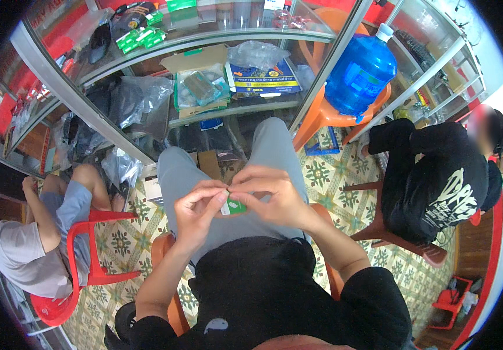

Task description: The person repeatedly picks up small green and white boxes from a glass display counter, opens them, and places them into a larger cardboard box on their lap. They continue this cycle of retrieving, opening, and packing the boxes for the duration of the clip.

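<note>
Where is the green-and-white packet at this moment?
In the head view, the green-and-white packet is near the centre, between the left hand and the right hand, over the lap of the gray trousers.

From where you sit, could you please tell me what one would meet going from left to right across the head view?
Red chair → left hand → small green packet → right hand → blue water bottle → seated person in black.

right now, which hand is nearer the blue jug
Right. The right hand is over the lap, left of the blue jug and nearer the body; the left hand is farther left.
</note>
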The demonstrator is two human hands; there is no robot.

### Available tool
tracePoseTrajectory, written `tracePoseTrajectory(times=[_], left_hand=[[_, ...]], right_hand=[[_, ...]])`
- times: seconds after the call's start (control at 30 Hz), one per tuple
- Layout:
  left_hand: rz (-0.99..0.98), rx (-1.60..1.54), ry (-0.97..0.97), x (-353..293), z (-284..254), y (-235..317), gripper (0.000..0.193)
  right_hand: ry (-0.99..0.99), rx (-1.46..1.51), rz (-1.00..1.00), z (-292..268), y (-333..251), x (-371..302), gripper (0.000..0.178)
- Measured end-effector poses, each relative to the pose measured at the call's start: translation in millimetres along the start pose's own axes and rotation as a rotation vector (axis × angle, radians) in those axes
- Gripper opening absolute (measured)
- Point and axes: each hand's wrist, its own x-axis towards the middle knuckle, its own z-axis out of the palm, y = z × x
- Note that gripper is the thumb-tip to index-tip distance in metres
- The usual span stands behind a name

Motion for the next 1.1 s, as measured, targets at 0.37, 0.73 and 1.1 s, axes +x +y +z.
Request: tracePoseTrajectory(times=[0.37,0.73,1.1], left_hand=[[-0.140,-0.185,0.012,2,-1,2,0.014],[-0.187,-0.178,-0.138,8,-2,11,0.049],[-0.087,-0.173,-0.144,11,-6,-9,0.056]], right_hand=[[-0.062,-0.047,-0.097,1,6,-3,0.039],[-0.111,-0.048,-0.092,-12,8,3,0.052],[-0.106,0.380,0.055,-4,32,2,0.051]])
